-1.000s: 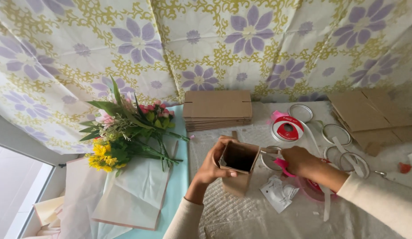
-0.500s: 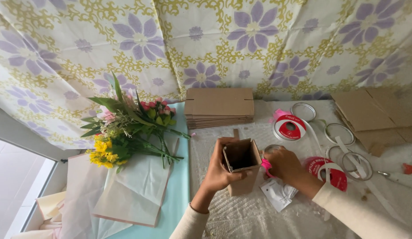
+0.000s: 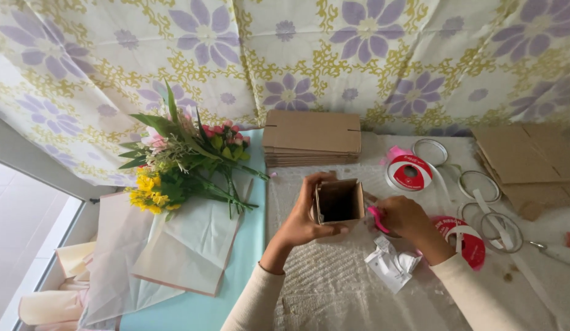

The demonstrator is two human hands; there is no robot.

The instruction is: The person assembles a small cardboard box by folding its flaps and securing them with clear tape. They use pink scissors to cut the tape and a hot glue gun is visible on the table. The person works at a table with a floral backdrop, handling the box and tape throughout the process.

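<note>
Holding a small open-topped brown cardboard box point(image 3: 339, 202) upright over the white textured table covering point(image 3: 334, 288), the left hand point(image 3: 303, 220) wraps its fingers around the box's left wall, thumb at the front and fingertips curled over the rim. Just right of the box, the right hand point(image 3: 402, 217) pinches a short piece of bright pink ribbon point(image 3: 378, 219) against the box's right wall; its fingers are drawn together, not spread.

The box appears light and thin-walled, stiff along its folded edges but likely to buckle if squeezed at mid-wall; the corners and the rim look like the firmest places to grip. The ribbon looks soft and limp, best held close to its end.

Behind the box lies a stack of flat brown cardboard blanks point(image 3: 312, 138). Left of the box rests a bouquet of pink and yellow flowers with green leaves point(image 3: 181, 159) on pale tissue wrapping paper point(image 3: 174, 245). Right of the box stand red-labelled ribbon spools point(image 3: 409, 173), with a crumpled white wrapper point(image 3: 392, 265) just in front and to the right.
</note>
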